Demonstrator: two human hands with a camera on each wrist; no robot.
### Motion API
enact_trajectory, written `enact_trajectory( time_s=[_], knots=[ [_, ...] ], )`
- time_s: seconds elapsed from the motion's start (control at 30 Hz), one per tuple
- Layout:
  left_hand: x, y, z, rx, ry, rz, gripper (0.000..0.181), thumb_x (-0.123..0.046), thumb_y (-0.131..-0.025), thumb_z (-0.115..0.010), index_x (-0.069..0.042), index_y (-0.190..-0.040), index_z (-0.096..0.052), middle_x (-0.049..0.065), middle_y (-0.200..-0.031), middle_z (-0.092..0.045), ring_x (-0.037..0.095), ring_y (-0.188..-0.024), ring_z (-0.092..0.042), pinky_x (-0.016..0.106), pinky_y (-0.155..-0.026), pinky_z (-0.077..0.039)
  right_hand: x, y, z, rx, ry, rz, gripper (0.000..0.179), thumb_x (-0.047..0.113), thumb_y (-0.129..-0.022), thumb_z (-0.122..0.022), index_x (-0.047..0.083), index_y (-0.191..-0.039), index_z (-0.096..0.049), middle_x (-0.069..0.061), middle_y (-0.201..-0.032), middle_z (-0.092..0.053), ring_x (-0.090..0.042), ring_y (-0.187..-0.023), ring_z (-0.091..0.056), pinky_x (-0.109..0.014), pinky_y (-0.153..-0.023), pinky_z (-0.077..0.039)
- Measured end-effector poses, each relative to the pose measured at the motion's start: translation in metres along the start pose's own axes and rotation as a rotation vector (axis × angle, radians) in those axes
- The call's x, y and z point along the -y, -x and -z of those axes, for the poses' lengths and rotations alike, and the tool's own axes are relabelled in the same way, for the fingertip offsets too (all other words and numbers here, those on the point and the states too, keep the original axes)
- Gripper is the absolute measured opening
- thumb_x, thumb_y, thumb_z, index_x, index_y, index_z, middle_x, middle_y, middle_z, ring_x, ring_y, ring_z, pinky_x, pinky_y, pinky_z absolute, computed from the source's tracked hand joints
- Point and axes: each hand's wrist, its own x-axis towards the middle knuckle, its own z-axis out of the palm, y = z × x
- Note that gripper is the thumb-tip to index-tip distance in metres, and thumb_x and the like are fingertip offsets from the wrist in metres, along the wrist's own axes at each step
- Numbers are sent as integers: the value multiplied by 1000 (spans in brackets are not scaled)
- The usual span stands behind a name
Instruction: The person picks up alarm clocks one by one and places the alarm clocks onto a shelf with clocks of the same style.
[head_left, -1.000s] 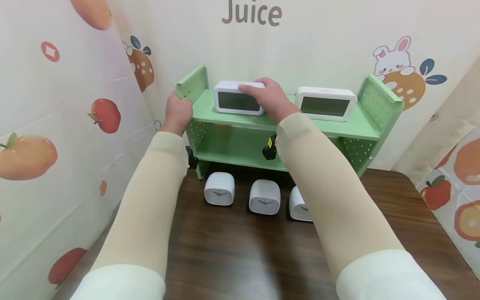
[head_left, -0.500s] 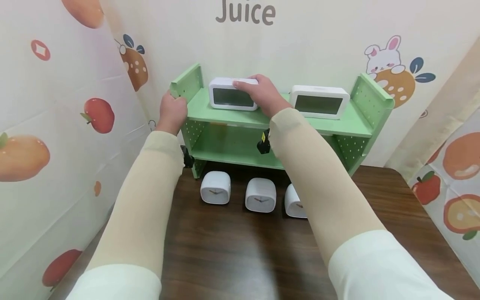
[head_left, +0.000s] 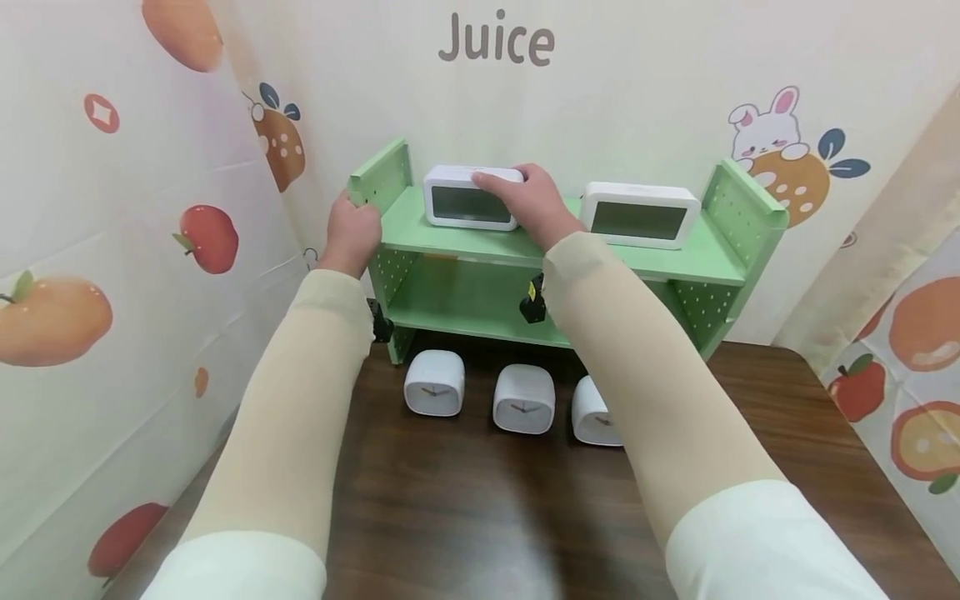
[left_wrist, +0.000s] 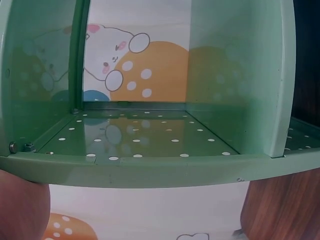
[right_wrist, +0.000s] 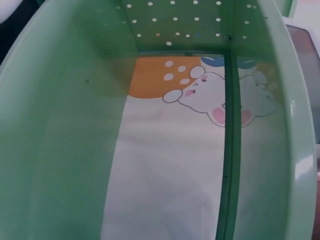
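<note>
My right hand (head_left: 534,202) holds the top right end of a white digital clock (head_left: 471,207), its thumb over the upper front edge. That clock stands upright on the top board of a green two-tier shelf (head_left: 465,292), near its left end, with a dark blank display. My left hand (head_left: 355,233) grips the front edge of the shelf's left side panel (head_left: 382,179). To the right, apart from my right hand, a second white digital clock (head_left: 639,218) stands on the same board. In the left wrist view, part of a finger (left_wrist: 22,210) shows beneath the shelf edge.
Three small white analog clocks (head_left: 435,385) stand in a row on the dark wooden table (head_left: 465,517), before the shelf. My right forearm partly covers the rightmost one. A fruit-printed cloth wall (head_left: 660,75) rises close behind and on the left.
The head view has shifted slightly. Both hands keep their places on the clock and the shelf panel, and the clocks show no clear movement along the board.
</note>
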Motion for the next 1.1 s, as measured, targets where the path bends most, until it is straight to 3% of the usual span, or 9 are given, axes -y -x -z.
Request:
enact_trajectory(
  time_s=[0.27,0.5,0.63,0.83,1.1],
  knots=[
    [0,-1,-1,7,-19,19,55,-12,-104,-31,-26,-156,-39,0,-147,-50,17,-128,-45,44,-115,-33,3,25,5,-11,25,-59,102,68,-81,-75,15,-157,-31,-1,-146,-46,-15,-120,-48,-30,-102,-42],
    [-4,-1,2,20,-2,40,56,-13,-105,-29,-28,-159,-35,-3,-153,-45,15,-135,-41,44,-119,-28,12,57,17,1,112,-119,115,70,-82,-73,22,-166,-10,4,-162,-33,-14,-140,-39,-34,-115,-35],
    [-4,-1,4,23,3,47,56,-13,-105,-29,-28,-159,-35,-3,-153,-45,15,-135,-41,44,-119,-28,10,71,24,7,115,-102,107,66,-85,-72,25,-166,-14,8,-164,-31,-15,-146,-34,-37,-116,-34],
    [-4,1,6,28,5,43,56,-11,-104,-30,-25,-158,-36,0,-149,-48,16,-132,-43,43,-117,-31,-6,96,32,-4,90,-39,95,58,-89,-73,22,-163,-25,6,-160,-38,-12,-145,-36,-38,-112,-39],
    [-7,0,5,40,28,52,58,-12,-105,-30,-28,-160,-32,-3,-155,-43,15,-137,-39,43,-120,-26,-38,135,53,-70,-144,82,80,44,-94,-74,17,-159,-35,-1,-156,-43,-14,-141,-43,-42,-116,-35]
  ],
)
